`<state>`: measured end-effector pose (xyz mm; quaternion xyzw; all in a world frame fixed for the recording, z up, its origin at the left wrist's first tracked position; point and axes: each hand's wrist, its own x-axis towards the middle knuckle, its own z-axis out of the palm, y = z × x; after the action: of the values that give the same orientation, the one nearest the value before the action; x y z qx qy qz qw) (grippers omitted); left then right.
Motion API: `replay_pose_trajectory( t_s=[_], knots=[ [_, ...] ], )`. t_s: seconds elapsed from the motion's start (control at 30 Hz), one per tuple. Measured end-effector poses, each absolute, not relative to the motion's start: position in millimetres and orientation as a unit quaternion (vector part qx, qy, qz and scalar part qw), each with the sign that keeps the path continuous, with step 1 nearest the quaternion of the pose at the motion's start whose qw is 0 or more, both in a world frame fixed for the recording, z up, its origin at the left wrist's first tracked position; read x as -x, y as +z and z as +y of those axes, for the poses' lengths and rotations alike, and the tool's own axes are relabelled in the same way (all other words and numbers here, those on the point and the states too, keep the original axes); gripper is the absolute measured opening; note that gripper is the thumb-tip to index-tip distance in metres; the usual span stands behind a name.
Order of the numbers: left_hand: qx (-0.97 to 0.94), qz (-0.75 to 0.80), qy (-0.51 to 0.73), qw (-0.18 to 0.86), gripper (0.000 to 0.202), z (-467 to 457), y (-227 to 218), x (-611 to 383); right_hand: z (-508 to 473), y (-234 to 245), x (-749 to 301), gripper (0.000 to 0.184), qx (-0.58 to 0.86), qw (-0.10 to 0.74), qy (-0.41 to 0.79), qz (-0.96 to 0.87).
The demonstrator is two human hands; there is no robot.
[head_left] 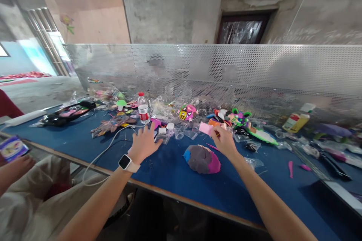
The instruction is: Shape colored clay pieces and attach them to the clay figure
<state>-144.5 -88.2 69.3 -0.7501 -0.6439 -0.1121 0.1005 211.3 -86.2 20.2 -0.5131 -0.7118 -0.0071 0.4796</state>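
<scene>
My left hand (143, 144), with a white watch on its wrist, is spread over the table beside a magenta piece (156, 122) and a phone-like object (155, 134), partly hidden behind the fingers. My right hand (224, 143) is closed, its fingertips pinching a flat pale pink piece (205, 128). An orange piece (214, 122) lies just behind those fingers. Between my hands, nearer me, rests a rounded clay-like lump (199, 159), mostly grey with blue at its left end and magenta at its right. A thin pink stick (212, 147) lies behind the lump.
A red-capped bottle (140, 99) and paper cup (143, 113) stand behind my left hand. Crafted figures and clear wrappers line the perforated metal screen (254, 71). A white cable (104, 149) crosses the left side. Another person's hand (24, 165) shows at far left.
</scene>
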Motion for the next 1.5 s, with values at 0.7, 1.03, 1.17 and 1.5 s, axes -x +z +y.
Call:
replay_pose_trajectory(
  t_s=[0.7,1.03,1.17,1.5],
  knots=[
    [0.935,-0.244,-0.257,0.008,0.018,-36,42,-9,-89,17,-188,0.035,0.477,0.504,0.185,-0.696],
    [0.938,-0.218,-0.265,0.037,0.015,-31,37,-15,-81,23,-198,0.029,0.479,0.428,0.025,-0.766],
    [0.94,-0.203,-0.275,0.02,0.016,-28,39,-15,-80,27,-196,0.025,0.458,0.436,0.033,-0.774],
    [0.945,-0.193,-0.264,-0.011,0.013,-23,35,-12,-77,24,-197,0.021,0.448,0.437,0.074,-0.776]
  ],
)
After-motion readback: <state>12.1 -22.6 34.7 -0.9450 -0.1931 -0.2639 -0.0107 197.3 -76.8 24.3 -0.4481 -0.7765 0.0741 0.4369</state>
